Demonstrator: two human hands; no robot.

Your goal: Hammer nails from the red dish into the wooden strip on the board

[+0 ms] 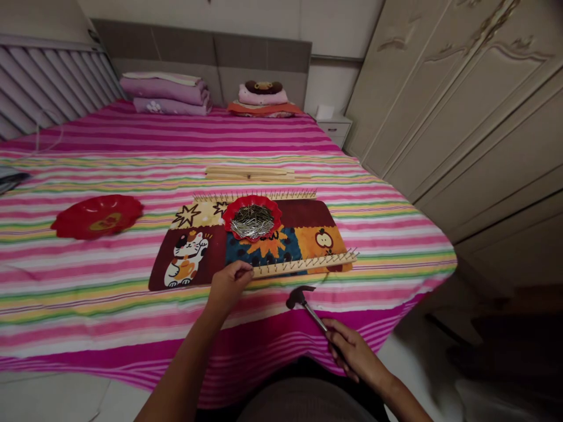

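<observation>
My right hand [352, 350] is wrapped round the handle of a claw hammer [307, 303], whose head lies over the near edge of the bed. At the left end of a wooden strip [285, 269], my left hand [229, 285] is closed in a pinch. What its fingertips hold is hidden. A row of nails stands up along this strip, some of them leaning. Beyond it, a red scalloped dish [227, 218] holds a heap of loose nails [253, 221]. The strip and dish rest on a patterned mat [264, 252] with a cat picture.
A second nailed strip [206, 199] lies behind the dish, with bare wooden strips [250, 174] farther back. On the left is a red plate [99, 217]. Folded bedding [165, 94] sits by the headboard [185, 50]. A wardrobe [457, 99] stands right of the striped bed [109, 305].
</observation>
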